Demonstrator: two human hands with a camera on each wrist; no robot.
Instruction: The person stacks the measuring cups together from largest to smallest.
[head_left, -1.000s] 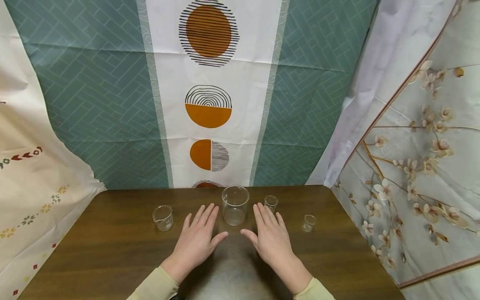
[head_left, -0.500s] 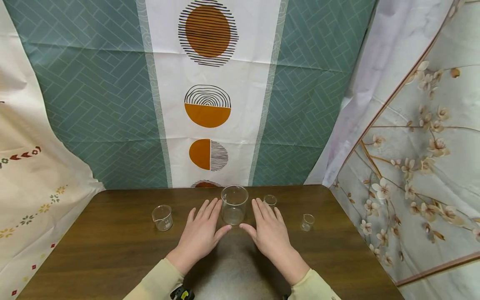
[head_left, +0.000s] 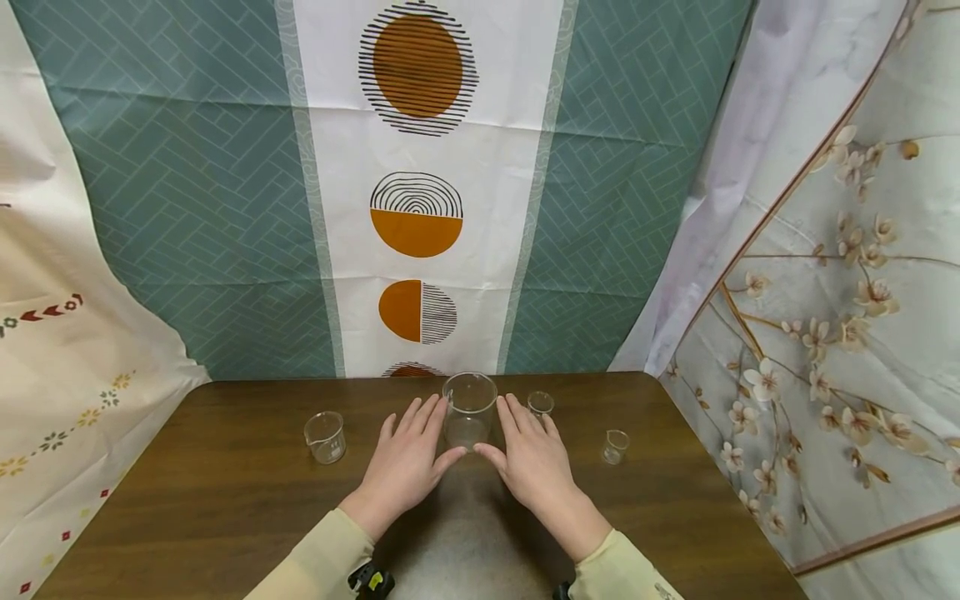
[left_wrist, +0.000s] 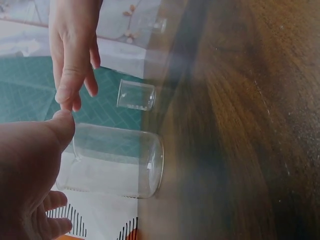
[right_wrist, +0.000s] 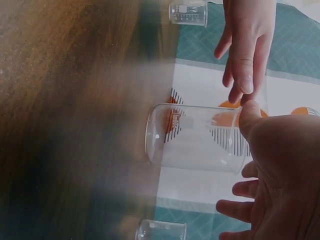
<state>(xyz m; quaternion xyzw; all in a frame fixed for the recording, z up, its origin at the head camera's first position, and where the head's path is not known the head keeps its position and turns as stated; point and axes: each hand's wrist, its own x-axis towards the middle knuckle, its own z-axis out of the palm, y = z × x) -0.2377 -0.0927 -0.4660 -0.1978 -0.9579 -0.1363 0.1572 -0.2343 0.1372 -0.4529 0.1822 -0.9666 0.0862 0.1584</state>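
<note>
- Left hand (head_left: 401,471) and right hand (head_left: 535,467) have straight fingers, thumbs out.
- Best press the big glass (head_left: 470,408) gently, both sides.
- Mind the little glass (head_left: 541,403).

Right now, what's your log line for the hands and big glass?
large beaker: upright | left hand: at its left | right hand: at its right | contact: unclear

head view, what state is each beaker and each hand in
Large beaker: upright, looks empty
Left beaker: upright, looks empty
Back right beaker: upright, looks empty, partly hidden
Far right beaker: upright, looks empty
Left hand: fingers extended beside the large beaker, contact unclear
Right hand: fingers extended on its other side, contact unclear
</note>
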